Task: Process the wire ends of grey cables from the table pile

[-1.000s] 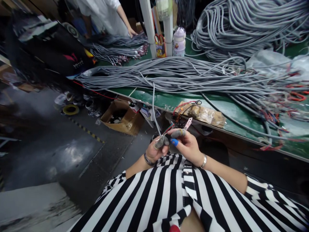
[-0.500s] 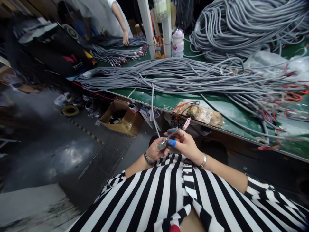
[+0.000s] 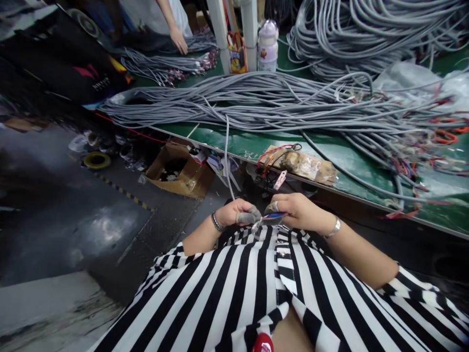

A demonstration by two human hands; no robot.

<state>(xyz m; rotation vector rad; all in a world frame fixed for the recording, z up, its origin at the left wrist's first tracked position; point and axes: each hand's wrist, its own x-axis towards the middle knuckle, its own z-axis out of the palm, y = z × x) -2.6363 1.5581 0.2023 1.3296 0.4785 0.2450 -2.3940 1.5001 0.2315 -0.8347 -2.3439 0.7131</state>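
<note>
My left hand point(image 3: 237, 213) is closed in a pinch on the end of a grey cable point(image 3: 226, 156) that hangs down from the green table point(image 3: 252, 146). Grey finger covers sit on its fingertips. My right hand point(image 3: 297, 211) is closed too, pinching the thin coloured wires point(image 3: 273, 215) that stick out of that cable end. Both hands meet just above my striped shirt, close to my chest, below the table's front edge.
Long bundles of grey cable point(image 3: 278, 105) cover the table, with a big coil point(image 3: 366, 34) at the back right. A brown packet with wires point(image 3: 300, 165) lies near the edge. A cardboard box point(image 3: 179, 171) sits on the floor. Another person's hand point(image 3: 179, 41) touches cables at the far left.
Both hands have dropped lower and closer to my chest, turning knuckles up. The view has tilted down a little. The other person's hand has moved along the far cables.
</note>
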